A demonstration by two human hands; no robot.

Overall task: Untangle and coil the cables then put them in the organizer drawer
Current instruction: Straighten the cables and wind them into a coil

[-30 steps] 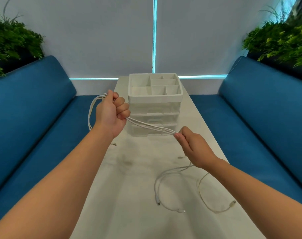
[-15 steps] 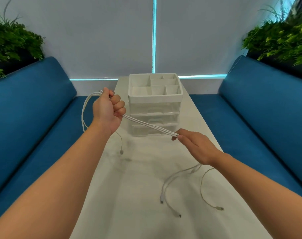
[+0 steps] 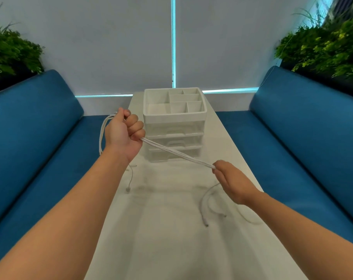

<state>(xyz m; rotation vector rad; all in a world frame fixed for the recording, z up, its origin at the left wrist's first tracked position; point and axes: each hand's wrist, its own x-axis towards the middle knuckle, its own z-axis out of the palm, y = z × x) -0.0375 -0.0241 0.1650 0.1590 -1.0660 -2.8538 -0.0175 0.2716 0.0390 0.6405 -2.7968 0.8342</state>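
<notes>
Cables stretched taut between both hands above desk, likely to pull strands straight and parallel before coiling. Left hand fisted tight round bundle, raised near organizer; loop hangs out behind fist, one plug end dangles below wrist. Right hand lower, fingertips pinching same strands, remaining fingers fairly straight. Loose ends trail from right hand onto desk. Organizer drawers appear closed; top tray compartments bare. No coil formed yet, judging by slack tails.
</notes>
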